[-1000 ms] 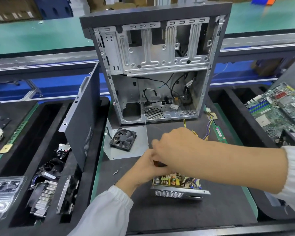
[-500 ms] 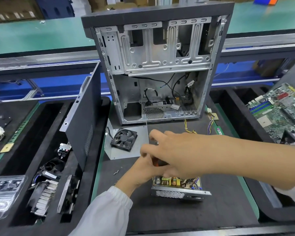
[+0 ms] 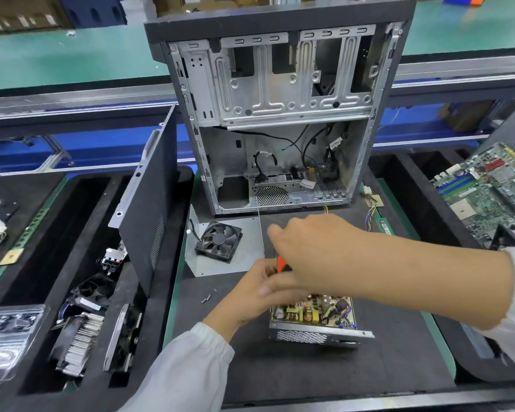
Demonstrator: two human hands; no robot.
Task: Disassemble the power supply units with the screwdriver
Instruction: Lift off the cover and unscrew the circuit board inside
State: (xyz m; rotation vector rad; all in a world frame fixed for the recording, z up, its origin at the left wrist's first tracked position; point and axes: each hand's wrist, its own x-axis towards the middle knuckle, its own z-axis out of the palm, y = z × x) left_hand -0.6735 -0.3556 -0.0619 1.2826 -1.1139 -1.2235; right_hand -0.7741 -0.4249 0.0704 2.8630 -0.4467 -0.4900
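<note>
Both hands meet over the power supply [image 3: 315, 318], which sits open-topped on the black mat [image 3: 354, 367] at 6 o'clock of the computer case [image 3: 277, 114]. My right hand [image 3: 318, 251], fingers curled, grips the orange screwdriver [image 3: 280, 264]; forearm reaches in from 3 o'clock. My left hand [image 3: 252, 295] comes from 7 o'clock, fingers bent at the tool; whether it grips, I cannot tell.

Bare mat [image 3: 324, 373] lies open near the power supply [image 3: 315, 322]. The computer case [image 3: 280, 114] blocks the far side; fan [image 3: 219, 241] and loose screws [image 3: 205, 299] sit left.
</note>
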